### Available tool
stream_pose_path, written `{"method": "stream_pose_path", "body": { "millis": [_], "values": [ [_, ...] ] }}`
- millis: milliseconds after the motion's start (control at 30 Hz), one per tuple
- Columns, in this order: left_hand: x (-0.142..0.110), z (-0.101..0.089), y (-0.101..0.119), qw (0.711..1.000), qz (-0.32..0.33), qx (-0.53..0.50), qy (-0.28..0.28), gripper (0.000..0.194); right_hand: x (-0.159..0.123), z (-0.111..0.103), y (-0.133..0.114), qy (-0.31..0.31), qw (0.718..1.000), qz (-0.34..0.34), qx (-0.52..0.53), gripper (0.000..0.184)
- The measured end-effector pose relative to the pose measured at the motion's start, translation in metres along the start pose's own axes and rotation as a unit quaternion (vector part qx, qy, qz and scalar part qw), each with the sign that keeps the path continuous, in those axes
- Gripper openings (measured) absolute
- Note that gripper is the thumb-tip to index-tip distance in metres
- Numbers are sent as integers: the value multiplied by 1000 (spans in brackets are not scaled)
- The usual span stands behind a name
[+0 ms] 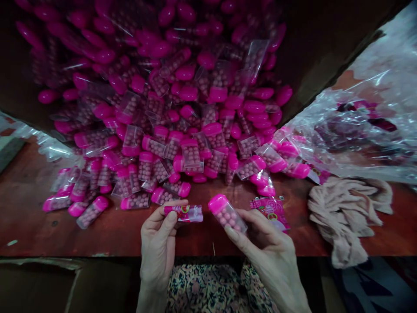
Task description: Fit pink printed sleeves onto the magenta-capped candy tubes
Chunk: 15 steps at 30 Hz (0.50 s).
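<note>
while left hand [158, 245] pinches labelled tube [183, 213], right hand [267, 248] grips pink-capped tube [227, 214], apart above table edge [107, 254]

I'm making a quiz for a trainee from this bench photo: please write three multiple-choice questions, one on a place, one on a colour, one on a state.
1. Where is the crumpled beige cloth?
A) On the wooden table, right of the hands
B) Left of the hands
C) On the person's lap

2. What colour are the caps in the heap of tubes?
A) Green
B) White
C) Pink

3. The tube in the right hand is:
A) Crushed flat
B) Clear, showing round beads
C) Fully label-wrapped

Answers: 1 A, it lies rightmost; 2 C, caps show pink; 3 B, beads show through.
</note>
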<state>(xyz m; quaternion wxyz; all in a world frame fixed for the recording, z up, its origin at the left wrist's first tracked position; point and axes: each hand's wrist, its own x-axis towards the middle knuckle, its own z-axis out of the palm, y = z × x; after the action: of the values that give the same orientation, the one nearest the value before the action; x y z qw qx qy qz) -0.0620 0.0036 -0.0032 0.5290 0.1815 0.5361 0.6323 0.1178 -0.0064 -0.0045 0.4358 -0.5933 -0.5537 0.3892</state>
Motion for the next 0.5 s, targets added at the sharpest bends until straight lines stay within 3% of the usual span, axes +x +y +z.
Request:
{"method": "stream_pose_path", "body": {
  "millis": [233, 500],
  "values": [
    [-3, 2, -2, 998, 38, 41, -15, 14, -4, 3, 0, -36, 999, 15, 23, 22],
    [-4, 2, -4, 994, 67, 44, -70, 10, 3, -10, -5, -94, 990, 70, 74, 20]
  ]
}}
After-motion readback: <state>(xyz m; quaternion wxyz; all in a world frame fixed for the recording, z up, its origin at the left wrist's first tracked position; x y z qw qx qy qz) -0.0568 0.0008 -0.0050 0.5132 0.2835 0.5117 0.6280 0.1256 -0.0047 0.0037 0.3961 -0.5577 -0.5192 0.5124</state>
